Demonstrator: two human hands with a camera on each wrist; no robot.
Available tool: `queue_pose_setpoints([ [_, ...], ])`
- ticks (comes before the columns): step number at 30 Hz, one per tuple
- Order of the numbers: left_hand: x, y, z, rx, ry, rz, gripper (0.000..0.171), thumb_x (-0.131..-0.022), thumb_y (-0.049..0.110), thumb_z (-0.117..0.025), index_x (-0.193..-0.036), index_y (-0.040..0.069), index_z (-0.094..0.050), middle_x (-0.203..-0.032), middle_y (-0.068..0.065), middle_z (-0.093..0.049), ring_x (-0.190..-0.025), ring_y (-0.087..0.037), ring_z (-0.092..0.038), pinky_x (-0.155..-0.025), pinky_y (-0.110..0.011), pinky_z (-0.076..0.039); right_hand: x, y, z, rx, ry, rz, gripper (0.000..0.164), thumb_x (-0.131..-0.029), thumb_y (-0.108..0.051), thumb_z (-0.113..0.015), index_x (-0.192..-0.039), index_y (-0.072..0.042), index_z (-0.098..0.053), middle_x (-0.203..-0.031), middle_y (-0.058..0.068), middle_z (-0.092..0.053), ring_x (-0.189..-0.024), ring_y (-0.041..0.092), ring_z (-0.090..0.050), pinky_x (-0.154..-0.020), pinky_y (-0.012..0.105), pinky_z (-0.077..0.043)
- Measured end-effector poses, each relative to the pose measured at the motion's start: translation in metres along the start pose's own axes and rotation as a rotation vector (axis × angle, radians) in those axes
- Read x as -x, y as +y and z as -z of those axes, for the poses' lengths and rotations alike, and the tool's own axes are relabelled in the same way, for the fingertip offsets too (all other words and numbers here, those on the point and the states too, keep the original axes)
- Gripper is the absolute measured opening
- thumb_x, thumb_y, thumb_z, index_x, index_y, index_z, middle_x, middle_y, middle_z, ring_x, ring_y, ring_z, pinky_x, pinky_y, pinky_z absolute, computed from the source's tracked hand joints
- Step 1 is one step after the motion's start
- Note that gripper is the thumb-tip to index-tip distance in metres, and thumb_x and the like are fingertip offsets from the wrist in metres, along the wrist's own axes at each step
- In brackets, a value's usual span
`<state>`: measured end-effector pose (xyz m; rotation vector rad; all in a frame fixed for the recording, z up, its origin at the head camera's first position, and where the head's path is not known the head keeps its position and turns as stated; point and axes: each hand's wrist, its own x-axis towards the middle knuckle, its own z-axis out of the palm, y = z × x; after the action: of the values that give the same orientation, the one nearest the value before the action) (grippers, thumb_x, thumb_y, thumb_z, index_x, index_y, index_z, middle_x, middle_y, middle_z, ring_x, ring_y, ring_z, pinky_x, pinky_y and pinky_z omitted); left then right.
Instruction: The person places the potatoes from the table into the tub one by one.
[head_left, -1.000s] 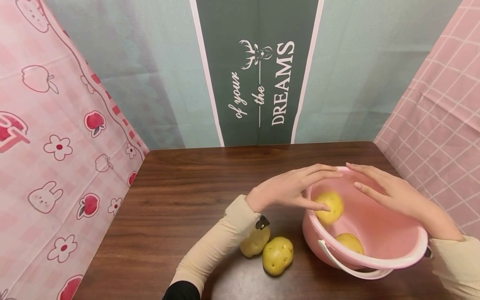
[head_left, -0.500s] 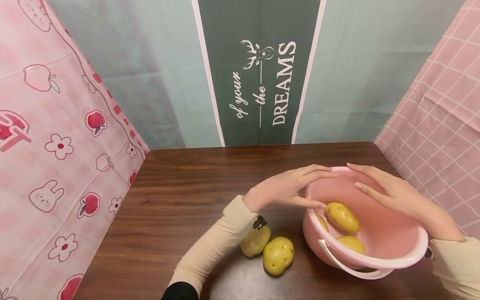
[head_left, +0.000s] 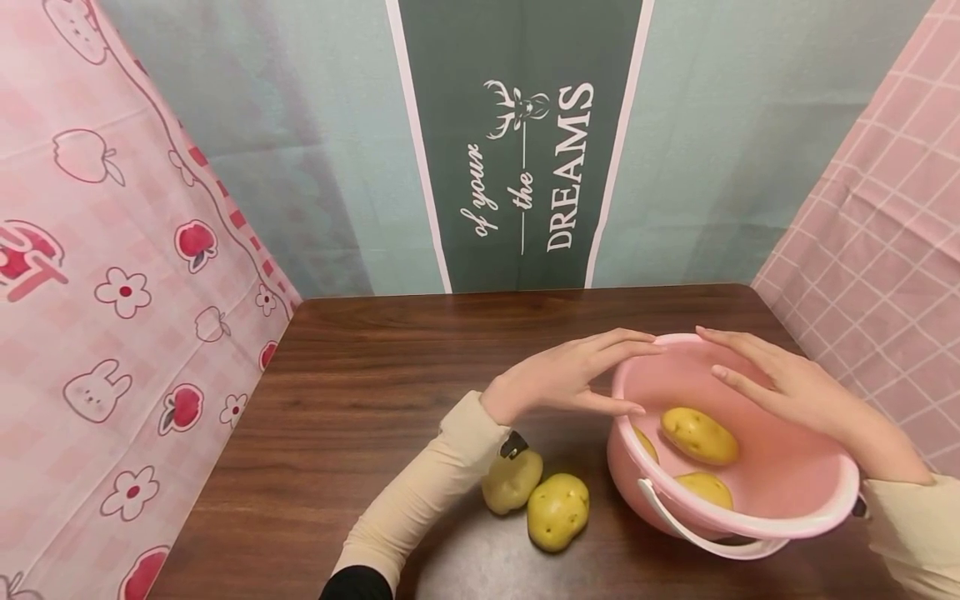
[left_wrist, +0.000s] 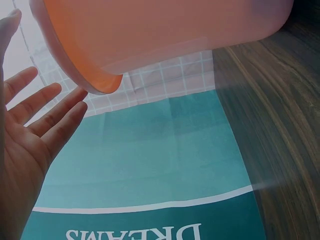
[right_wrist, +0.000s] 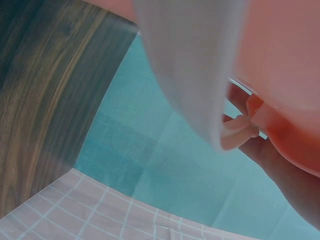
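A pink bucket [head_left: 795, 467] with a white handle [head_left: 705, 537] stands at the right of the table. Inside it lie three potatoes: one long potato [head_left: 699, 436] in the middle, one potato [head_left: 703, 490] partly behind the near rim, and one potato [head_left: 645, 447] mostly hidden by the left wall. My left hand [head_left: 573, 377] is at the bucket's left rim, fingers extended and holding nothing; the left wrist view shows its fingers [left_wrist: 60, 117] spread. Over the right side reaches my right hand [head_left: 787, 385], its fingers straight and its palm towards the opening.
On the brown wooden table [head_left: 360, 400], a paler potato [head_left: 513, 483] and a yellow potato [head_left: 558, 512] lie side by side, left of the bucket and near my left sleeve [head_left: 420, 492]. A green printed cloth [head_left: 517, 167] hangs behind, with pink cloths [head_left: 870, 217] at both sides.
The blurred potato below my left hand has dropped into the bucket and rolled right and down. My left hand has drawn back slightly leftwards. The right hand has hardly moved.
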<state>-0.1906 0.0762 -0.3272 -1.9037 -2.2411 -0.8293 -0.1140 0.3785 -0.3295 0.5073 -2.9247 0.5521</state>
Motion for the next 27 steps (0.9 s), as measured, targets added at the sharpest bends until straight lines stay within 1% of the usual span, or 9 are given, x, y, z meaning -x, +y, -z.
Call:
queue_pose_setpoints([
  [2,0.002,-0.001,-0.001,0.0,0.005,0.002,0.07,-0.082,0.049,-0.063,-0.14,0.018,-0.038,-0.141,0.004,-0.036,-0.13,0.006,-0.026,-0.106,-0.01,-0.019,0.0,0.0,-0.001,0.006,0.005,0.006,0.059,-0.089,-0.029,-0.061,-0.141,-0.039,-0.034,-0.139,-0.007,-0.043,-0.12,-0.017,-0.027,-0.096,0.006,-0.019],
  [6,0.004,-0.002,-0.002,-0.005,0.015,0.005,0.071,-0.081,0.046,-0.066,-0.14,0.017,-0.039,-0.141,0.004,-0.037,-0.129,0.005,-0.027,-0.106,-0.01,-0.019,0.0,0.001,-0.002,0.005,0.013,0.024,0.059,-0.089,-0.028,-0.061,-0.141,-0.038,-0.034,-0.138,-0.006,-0.044,-0.119,-0.019,-0.025,-0.092,-0.001,-0.012],
  [8,0.005,-0.001,-0.001,-0.01,0.016,0.003,0.071,-0.08,0.045,-0.067,-0.139,0.017,-0.039,-0.141,0.003,-0.037,-0.129,0.005,-0.027,-0.107,-0.011,-0.019,0.0,0.001,-0.002,0.004,0.019,0.032,0.059,-0.089,-0.028,-0.061,-0.141,-0.036,-0.035,-0.138,-0.005,-0.044,-0.119,-0.02,-0.024,-0.091,-0.002,-0.011],
  [12,0.008,-0.001,0.0,-0.022,0.007,0.013,0.072,-0.081,0.049,-0.065,-0.14,0.019,-0.038,-0.142,0.004,-0.037,-0.131,0.006,-0.025,-0.107,-0.011,-0.018,0.0,0.001,-0.001,0.003,0.028,0.047,0.058,-0.089,-0.026,-0.061,-0.141,-0.033,-0.037,-0.136,-0.003,-0.046,-0.118,-0.021,-0.023,-0.09,-0.003,-0.011],
  [17,0.011,-0.002,0.0,-0.031,0.003,0.019,0.072,-0.081,0.051,-0.064,-0.139,0.018,-0.038,-0.142,0.004,-0.037,-0.131,0.005,-0.024,-0.107,-0.011,-0.018,-0.001,0.001,0.0,0.003,0.023,0.037,0.058,-0.089,-0.027,-0.061,-0.141,-0.035,-0.036,-0.136,-0.004,-0.046,-0.117,-0.021,-0.024,-0.089,-0.004,-0.011],
  [23,0.014,-0.003,-0.001,-0.029,-0.026,0.054,0.071,-0.082,0.053,-0.061,-0.141,0.02,-0.037,-0.142,0.007,-0.035,-0.13,0.006,-0.024,-0.106,-0.01,-0.019,0.0,0.001,0.0,-0.003,0.021,0.044,0.058,-0.089,-0.026,-0.061,-0.141,-0.033,-0.036,-0.136,-0.003,-0.046,-0.118,-0.021,-0.022,-0.089,-0.004,-0.011],
  [27,0.018,-0.003,-0.001,-0.032,-0.036,0.063,0.07,-0.082,0.053,-0.061,-0.14,0.021,-0.037,-0.142,0.008,-0.035,-0.13,0.006,-0.025,-0.105,-0.009,-0.019,0.0,0.0,0.001,-0.008,0.019,0.046,0.058,-0.089,-0.026,-0.061,-0.141,-0.034,-0.036,-0.136,-0.005,-0.045,-0.118,-0.022,-0.022,-0.088,-0.004,-0.011],
])
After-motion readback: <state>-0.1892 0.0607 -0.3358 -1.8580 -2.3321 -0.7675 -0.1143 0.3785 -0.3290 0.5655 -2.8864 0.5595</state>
